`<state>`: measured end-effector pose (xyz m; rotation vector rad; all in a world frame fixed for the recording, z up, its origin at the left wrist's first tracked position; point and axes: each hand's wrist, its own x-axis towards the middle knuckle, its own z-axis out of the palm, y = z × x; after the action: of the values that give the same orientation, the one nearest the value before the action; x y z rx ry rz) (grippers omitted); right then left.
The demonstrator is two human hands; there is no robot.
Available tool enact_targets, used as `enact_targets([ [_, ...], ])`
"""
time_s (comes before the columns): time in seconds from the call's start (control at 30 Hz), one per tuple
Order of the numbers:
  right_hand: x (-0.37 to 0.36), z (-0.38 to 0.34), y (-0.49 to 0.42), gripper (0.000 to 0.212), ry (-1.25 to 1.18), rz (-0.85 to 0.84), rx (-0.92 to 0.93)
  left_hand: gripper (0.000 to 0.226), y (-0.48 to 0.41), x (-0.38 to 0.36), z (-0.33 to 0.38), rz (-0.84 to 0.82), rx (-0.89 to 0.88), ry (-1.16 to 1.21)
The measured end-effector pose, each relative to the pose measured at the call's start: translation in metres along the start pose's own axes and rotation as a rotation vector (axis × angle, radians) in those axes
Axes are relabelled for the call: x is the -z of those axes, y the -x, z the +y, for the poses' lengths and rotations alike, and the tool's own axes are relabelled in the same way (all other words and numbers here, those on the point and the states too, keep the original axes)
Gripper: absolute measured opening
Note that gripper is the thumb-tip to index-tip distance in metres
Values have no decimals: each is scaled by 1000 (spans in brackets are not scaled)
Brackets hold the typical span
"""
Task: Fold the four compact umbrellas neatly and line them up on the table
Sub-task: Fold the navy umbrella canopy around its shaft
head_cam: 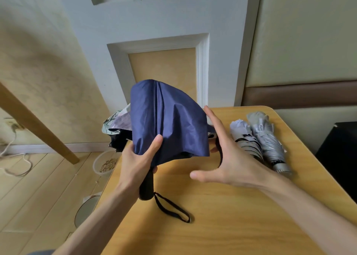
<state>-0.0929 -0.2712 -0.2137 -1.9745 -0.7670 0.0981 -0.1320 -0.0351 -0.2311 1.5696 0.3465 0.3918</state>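
My left hand [140, 160] grips a navy blue compact umbrella [168, 119] where its loose canopy meets the black handle [146, 189], holding it upright above the wooden table [222, 225]. A black wrist strap [173, 210] trails from the handle onto the table. Beside the canopy's right edge my right hand [229, 158] is spread wide with straight fingers and holds nothing. Two folded umbrellas lie side by side at the right: a white one with black stripes [246, 138] and a silver one [268, 140]. A floral umbrella [117, 122] lies unfolded behind the navy one at the table's far left corner.
A slanted wooden beam [38, 125] crosses the left. On the floor left of the table stand a clear tub of grain [105, 165] and a round lidded container [87, 209]. A cord [17, 158] lies on the floor. A dark object [340, 158] stands right of the table.
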Motion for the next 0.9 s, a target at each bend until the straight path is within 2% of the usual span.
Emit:
enact_targets([
  [0.03,-2,0,-1,126,1,83,19,58,0,0,0,-5,2,0],
  [0.13,-4,4,-4,81,-2,360,112,54,1,-1,-2,-23,7,12],
  [0.23,-5,5,-3,52,14,502,152,53,3,-1,-2,-28,11,15],
  [0.33,-4,11,1,54,122,673,147,53,1,-1,1,-6,16,37],
  [0.43,-3,10,3,51,434,795,253,50,-1,-3,5,24,-9,75],
  [0.5,-2,8,4,54,584,868,258,49,0,-4,5,44,-38,71],
  [0.57,-1,8,3,62,545,809,201,49,2,-2,4,45,-47,64],
  [0.67,5,5,1,75,179,484,107,53,2,2,4,13,-33,26],
  [0.77,19,2,-2,101,-47,151,-2,56,-4,8,7,-28,-39,-15],
  [0.83,26,-1,-6,93,-157,106,-29,52,-9,13,9,-53,-46,-47],
  [0.9,32,-4,-8,70,-231,176,-56,52,-14,18,13,-89,-59,-106],
])
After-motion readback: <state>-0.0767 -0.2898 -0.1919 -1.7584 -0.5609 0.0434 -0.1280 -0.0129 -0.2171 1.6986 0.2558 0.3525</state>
